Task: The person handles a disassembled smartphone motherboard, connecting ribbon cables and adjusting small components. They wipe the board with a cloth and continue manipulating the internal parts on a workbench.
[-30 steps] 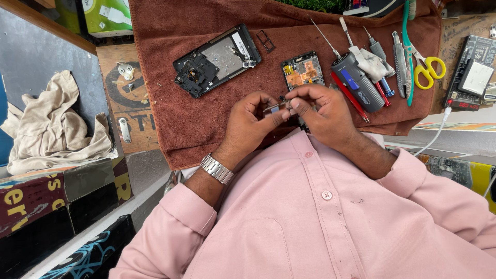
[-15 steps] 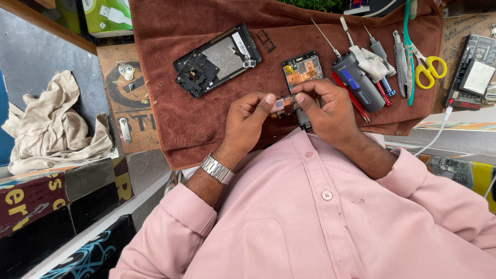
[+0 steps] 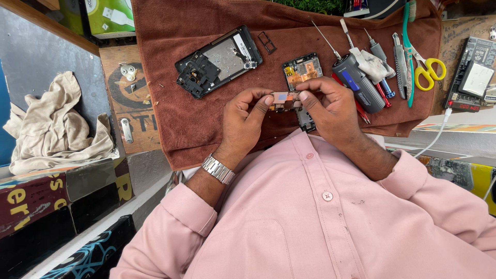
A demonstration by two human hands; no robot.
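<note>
While both hands pinch it, small circuit board (image 3: 285, 98) sits between fingertips, over brown towel (image 3: 170, 103), near chest. Long axis runs hand to hand, roughly level. Left hand (image 3: 243, 121) clamps left end w/ thumb + forefinger; right hand (image 3: 330, 103) clamps right end, same way. Both equally close. Beyond: opened phone frame (image 3: 217, 61), orange-backed board (image 3: 302, 68), screwdriver (image 3: 356, 82), yellow-handled scissors (image 3: 426, 70).

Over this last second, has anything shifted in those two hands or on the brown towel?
Barely. Both hands, the left hand and right hand, kept pinching the small copper-coloured circuit part and raised it slightly towards the orange circuit board. The opened black phone frame, grey-blue screwdriver and yellow-handled scissors lie where they were.
</note>
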